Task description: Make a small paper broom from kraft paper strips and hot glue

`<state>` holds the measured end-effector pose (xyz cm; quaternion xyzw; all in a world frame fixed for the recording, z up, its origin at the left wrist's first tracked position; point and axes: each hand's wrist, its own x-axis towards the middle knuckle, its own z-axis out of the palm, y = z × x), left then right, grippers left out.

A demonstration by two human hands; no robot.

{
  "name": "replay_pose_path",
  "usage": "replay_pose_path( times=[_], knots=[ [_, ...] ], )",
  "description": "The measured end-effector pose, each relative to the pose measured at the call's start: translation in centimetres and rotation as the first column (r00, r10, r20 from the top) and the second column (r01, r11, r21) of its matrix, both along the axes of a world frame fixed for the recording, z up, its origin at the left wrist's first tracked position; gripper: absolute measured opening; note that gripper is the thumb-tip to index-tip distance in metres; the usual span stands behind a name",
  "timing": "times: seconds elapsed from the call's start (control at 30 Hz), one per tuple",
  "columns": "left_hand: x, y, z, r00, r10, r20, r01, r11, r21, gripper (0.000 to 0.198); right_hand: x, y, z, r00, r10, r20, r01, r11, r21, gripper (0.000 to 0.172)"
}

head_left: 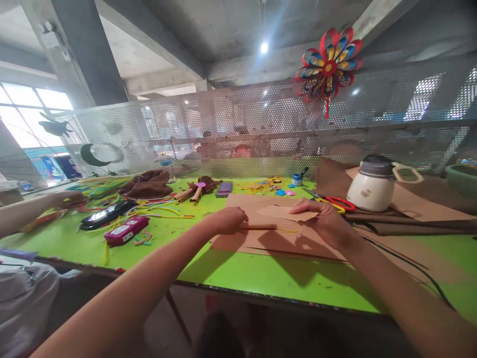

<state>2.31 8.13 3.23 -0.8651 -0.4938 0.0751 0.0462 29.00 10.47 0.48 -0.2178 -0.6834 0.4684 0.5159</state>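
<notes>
My left hand (231, 220) is closed at the near end of a thin brown paper roll (263, 226). From the roll's right end runs a thin yellow strand (287, 230). Between thumb and fingers, my right hand (328, 221) pinches a cut piece of brown paper (285, 214), raised a little over the table. A small clear item (300, 229) hangs beneath that hand; its kind is too blurred to name. Under both hands lie flat brown paper sheets (238, 242), partly in shadow.
Scissors (337, 203) with red and yellow handles lie beside a white kettle (370, 186) at right. Behind are a small blue jar (297, 179) and a brown paper flower (203, 186). Leftward sit a maroon box (126, 231), a black phone-like object (108, 215) and another person's arm (33, 211).
</notes>
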Motion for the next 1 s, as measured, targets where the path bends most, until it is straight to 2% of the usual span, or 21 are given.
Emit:
replay_pose_path(
  times=[0.17,0.27,0.37,0.47,0.53,0.63,0.7,0.83,0.93,1.0],
  knots=[
    [0.3,0.4,-0.9,0.997,-0.019,-0.080,0.021,1.000,0.017,0.020,-0.1,-0.1,-0.3,0.997,0.048,0.053,-0.047,0.999,-0.027,0.014],
    [0.4,0.5,-1.2,0.994,-0.052,-0.099,0.056,0.998,0.035,0.020,-0.1,-0.6,0.0,0.991,0.121,0.053,-0.116,0.988,-0.101,0.010],
    [0.3,0.7,-0.7,0.987,-0.108,-0.118,0.110,0.994,0.009,0.017,-0.2,-1.0,0.2,0.975,0.209,0.074,-0.196,0.969,-0.153,0.007],
    [0.5,0.9,0.6,0.979,-0.144,-0.147,0.141,0.990,-0.032,0.024,-0.6,-1.0,-0.2,0.957,0.249,0.151,-0.227,0.962,-0.150,0.009],
    [0.8,1.1,1.6,0.974,-0.142,-0.174,0.135,0.989,-0.053,0.026,-1.0,-0.9,-0.8,0.946,0.228,0.230,-0.212,0.973,-0.093,0.012],
    [1.4,1.4,2.9,0.971,-0.116,-0.210,0.103,0.992,-0.072,0.025,-1.8,-0.8,-1.7,0.938,0.124,0.324,-0.161,0.983,0.088,0.015],
    [1.7,1.7,3.5,0.969,-0.093,-0.228,0.077,0.994,-0.077,0.026,-2.3,-0.9,-2.4,0.932,0.060,0.357,-0.142,0.967,0.210,0.019],
    [2.2,2.1,4.0,0.967,-0.064,-0.248,0.046,0.996,-0.077,0.023,-3.1,-1.2,-3.7,0.883,-0.043,0.467,-0.186,0.882,0.433,0.020],
    [2.6,1.9,4.2,0.967,-0.051,-0.251,0.033,0.997,-0.075,0.022,-3.4,-1.6,-4.3,0.796,-0.201,0.571,-0.202,0.801,0.563,0.022],
    [2.9,1.5,4.2,0.968,-0.044,-0.248,0.025,0.997,-0.077,0.024,-3.4,-1.8,-4.4,0.743,-0.292,0.603,-0.189,0.773,0.606,0.024]
  ],
)
